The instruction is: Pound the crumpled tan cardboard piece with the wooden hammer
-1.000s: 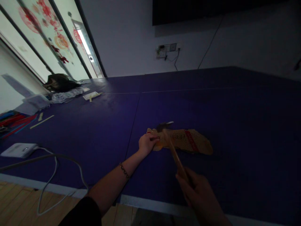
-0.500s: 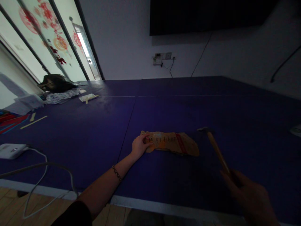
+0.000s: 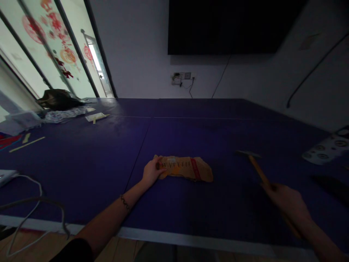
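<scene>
My left hand point(image 3: 152, 171) is closed on the left end of a flat brown bag-like piece point(image 3: 180, 169), its thumb and fingers over that end. The piece looks like crumpled paper, with a row of dark marks and a red band near its right end. It lies on the purple tabletop point(image 3: 174, 207). In my right hand point(image 3: 289, 200) is a hammer point(image 3: 260, 171), gripped by its wooden handle. The hammer's metal head is to the right of the brown piece, apart from it. The light is dim.
A white power strip point(image 3: 324, 149) sits at the right, with a dark object point(image 3: 331, 187) nearer me. At the left are a white device point(image 3: 7, 176) and looping cables point(image 3: 40, 196). A black bag point(image 3: 58, 100) and a small tray point(image 3: 95, 116) lie at the back left.
The view has turned to the right, showing the power strip more fully. My right hand and the hammer have shifted, with the head swung a little. My left hand keeps hold of the brown piece.
</scene>
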The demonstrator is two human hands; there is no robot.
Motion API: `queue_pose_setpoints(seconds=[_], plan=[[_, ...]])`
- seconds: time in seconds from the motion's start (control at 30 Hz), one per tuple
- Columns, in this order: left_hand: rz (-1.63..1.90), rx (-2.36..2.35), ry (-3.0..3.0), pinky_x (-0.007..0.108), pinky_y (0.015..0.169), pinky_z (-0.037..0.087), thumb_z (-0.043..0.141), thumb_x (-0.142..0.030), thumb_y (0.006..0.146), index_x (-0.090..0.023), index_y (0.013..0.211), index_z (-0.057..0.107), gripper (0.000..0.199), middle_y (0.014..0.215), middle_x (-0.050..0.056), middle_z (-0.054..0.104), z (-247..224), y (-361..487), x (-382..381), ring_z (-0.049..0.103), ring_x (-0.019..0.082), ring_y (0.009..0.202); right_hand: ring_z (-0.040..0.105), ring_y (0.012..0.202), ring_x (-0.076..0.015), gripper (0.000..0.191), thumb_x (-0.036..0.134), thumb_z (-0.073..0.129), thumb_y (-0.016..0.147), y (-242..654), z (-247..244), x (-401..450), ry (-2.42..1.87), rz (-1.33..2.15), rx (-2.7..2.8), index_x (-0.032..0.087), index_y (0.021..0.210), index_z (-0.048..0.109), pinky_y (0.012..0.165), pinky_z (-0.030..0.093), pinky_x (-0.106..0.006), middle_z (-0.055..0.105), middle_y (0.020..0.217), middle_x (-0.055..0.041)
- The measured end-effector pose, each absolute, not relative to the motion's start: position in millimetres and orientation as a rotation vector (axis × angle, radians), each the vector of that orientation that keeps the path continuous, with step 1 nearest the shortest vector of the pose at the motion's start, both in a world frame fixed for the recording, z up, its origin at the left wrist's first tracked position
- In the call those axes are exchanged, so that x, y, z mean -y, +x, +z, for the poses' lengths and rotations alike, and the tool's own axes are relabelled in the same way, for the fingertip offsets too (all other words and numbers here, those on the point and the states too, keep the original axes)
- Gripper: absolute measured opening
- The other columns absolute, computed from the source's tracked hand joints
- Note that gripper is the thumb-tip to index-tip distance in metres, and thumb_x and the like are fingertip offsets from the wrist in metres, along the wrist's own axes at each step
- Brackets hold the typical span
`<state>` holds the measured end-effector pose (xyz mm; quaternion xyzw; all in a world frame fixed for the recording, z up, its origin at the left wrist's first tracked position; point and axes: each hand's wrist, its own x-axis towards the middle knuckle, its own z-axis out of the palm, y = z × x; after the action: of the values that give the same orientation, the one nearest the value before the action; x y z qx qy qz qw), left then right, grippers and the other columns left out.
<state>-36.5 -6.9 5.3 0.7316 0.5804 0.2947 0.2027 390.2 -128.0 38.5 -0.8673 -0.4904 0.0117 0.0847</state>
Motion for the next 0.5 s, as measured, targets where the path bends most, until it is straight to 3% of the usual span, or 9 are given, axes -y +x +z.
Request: queue_pose_setpoints(seconds=[0.27, 0.4, 0.5], plan=[[0.812, -1.627, 2.038, 0.029, 0.075, 0.045, 0.069, -0.03, 0.066, -0.021, 0.118, 0.052, 0.056, 0.092, 0.004, 0.064, 6, -37, 8, 0.059, 0.021, 0.088, 0.067, 0.068, -0.0324, 0.041, 0.04, 0.039, 0.084, 427, 43, 119, -2.822, 0.184, 1.341, 0.017, 0.056, 0.059, 0.052, 0.047, -0.033, 0.067, 0.068, -0.0194], [0.805, -1.621, 2.047, 0.029, 0.073, 0.046, 0.07, -0.03, 0.065, -0.019, 0.117, 0.053, 0.056, 0.088, 0.004, 0.065, 6, -37, 7, 0.06, 0.021, 0.086, 0.067, 0.064, -0.031, 0.043, 0.039, 0.042, 0.082, 438, 47, 120, -2.817, 0.167, 1.325, 0.02, 0.045, 0.051, 0.051, 0.046, -0.033, 0.066, 0.065, -0.0191], [0.81, -1.606, 2.049, 0.029, 0.073, 0.045, 0.07, -0.028, 0.065, -0.019, 0.117, 0.053, 0.056, 0.089, 0.004, 0.065, 6, -37, 7, 0.06, 0.021, 0.086, 0.065, 0.053, -0.0247, 0.046, 0.039, 0.044, 0.081, 443, 52, 124, -2.738, 0.186, 1.36, 0.021, 0.038, 0.051, 0.047, 0.045, -0.03, 0.065, 0.057, -0.0162]])
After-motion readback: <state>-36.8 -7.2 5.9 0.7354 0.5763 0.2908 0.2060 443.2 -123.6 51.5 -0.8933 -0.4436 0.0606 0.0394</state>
